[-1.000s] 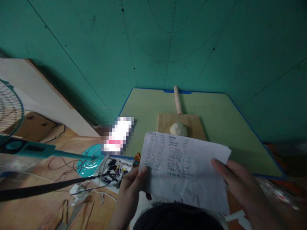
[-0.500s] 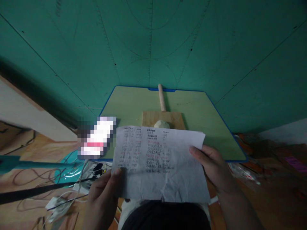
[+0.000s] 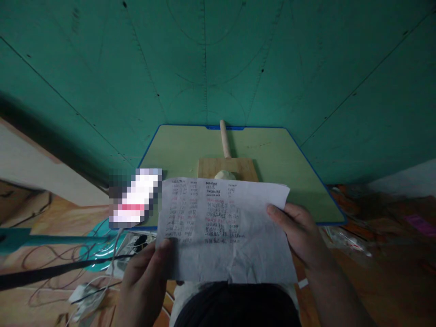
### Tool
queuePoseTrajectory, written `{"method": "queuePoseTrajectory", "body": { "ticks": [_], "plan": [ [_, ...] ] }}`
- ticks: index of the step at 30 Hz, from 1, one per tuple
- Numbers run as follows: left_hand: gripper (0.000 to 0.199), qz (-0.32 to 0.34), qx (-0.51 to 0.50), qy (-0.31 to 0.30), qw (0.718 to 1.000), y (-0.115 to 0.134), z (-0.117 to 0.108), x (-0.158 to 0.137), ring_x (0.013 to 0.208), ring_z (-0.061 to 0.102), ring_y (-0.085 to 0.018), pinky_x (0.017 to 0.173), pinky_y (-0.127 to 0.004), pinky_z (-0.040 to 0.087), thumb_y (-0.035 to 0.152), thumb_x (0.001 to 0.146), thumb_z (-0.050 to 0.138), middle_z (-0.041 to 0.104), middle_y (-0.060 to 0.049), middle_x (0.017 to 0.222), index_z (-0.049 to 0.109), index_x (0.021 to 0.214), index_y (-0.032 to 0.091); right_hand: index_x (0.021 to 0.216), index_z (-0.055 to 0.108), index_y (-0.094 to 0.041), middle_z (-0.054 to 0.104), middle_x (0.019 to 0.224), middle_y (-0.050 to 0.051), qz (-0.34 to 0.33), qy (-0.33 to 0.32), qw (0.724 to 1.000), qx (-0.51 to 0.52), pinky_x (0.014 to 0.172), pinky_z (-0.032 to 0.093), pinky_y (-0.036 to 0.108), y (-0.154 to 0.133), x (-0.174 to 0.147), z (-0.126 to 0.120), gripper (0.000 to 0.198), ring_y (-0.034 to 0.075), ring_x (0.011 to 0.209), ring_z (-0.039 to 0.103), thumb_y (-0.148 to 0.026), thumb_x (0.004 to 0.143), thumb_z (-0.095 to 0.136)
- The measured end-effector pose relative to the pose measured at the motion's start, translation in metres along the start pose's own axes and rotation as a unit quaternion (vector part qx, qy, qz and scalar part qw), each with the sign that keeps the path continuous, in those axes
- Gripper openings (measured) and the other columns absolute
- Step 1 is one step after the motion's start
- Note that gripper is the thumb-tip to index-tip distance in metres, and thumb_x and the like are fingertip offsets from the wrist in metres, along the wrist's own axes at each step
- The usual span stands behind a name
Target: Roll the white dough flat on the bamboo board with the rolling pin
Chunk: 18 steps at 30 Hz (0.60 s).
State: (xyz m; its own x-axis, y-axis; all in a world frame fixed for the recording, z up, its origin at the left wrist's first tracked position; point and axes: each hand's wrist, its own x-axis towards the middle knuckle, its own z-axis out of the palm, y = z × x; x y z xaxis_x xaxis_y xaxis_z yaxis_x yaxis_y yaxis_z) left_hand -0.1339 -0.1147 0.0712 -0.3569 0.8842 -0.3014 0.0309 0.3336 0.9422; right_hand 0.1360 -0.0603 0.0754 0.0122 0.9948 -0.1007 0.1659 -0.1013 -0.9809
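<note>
I hold a creased white sheet of paper (image 3: 225, 227) covered in handwritten rows, in front of me. My left hand (image 3: 145, 277) grips its lower left corner, thumb on top. My right hand (image 3: 301, 236) grips its right edge. Beyond the sheet lies a low green table with a blue rim (image 3: 279, 150). On it sits a wooden board (image 3: 245, 167) with a pale ball of dough (image 3: 225, 174), partly hidden by the paper's top edge. A wooden rolling pin (image 3: 224, 138) lies behind the board, pointing at the wall.
A green wall (image 3: 218, 59) rises behind the table. A pixelated white object (image 3: 134, 203) rests at the table's left corner. Left on the floor are a teal fan base (image 3: 98, 243), a black strap (image 3: 51, 272) and tangled wires. Clutter lies on the floor at right.
The view has swung right and centred on the table. Both hands keep their grip on the paper, which now covers more of the dough and board.
</note>
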Motion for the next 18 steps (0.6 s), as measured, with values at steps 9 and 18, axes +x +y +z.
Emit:
{"method": "queuePoseTrajectory", "body": {
  "ticks": [9, 18],
  "plan": [
    [0.045, -0.020, -0.015, 0.020, 0.999, -0.009, -0.008, 0.001, 0.055, 0.054, -0.017, 0.044, -0.023, 0.042, 0.061, 0.070, 0.073, 0.061, -0.002, 0.058, 0.061, 0.059, 0.020, 0.081, 0.078, -0.017, 0.066, 0.070, 0.004, -0.003, 0.011, 1.000, -0.008, 0.060, 0.047, 0.028, -0.002, -0.002, -0.001, 0.044, 0.020, 0.067, 0.059, -0.060, 0.083, 0.069],
    [0.047, 0.002, 0.018, 0.015, 1.000, -0.009, -0.007, 0.000, 0.063, 0.062, -0.021, 0.051, -0.026, 0.049, 0.065, 0.077, 0.068, 0.068, -0.005, 0.067, 0.072, 0.073, 0.019, 0.085, 0.079, -0.017, 0.066, 0.068, 0.004, -0.006, 0.009, 1.000, 0.008, 0.059, 0.047, 0.029, -0.003, -0.004, -0.001, 0.045, 0.020, 0.065, 0.058, -0.061, 0.082, 0.069]
  ]
}}
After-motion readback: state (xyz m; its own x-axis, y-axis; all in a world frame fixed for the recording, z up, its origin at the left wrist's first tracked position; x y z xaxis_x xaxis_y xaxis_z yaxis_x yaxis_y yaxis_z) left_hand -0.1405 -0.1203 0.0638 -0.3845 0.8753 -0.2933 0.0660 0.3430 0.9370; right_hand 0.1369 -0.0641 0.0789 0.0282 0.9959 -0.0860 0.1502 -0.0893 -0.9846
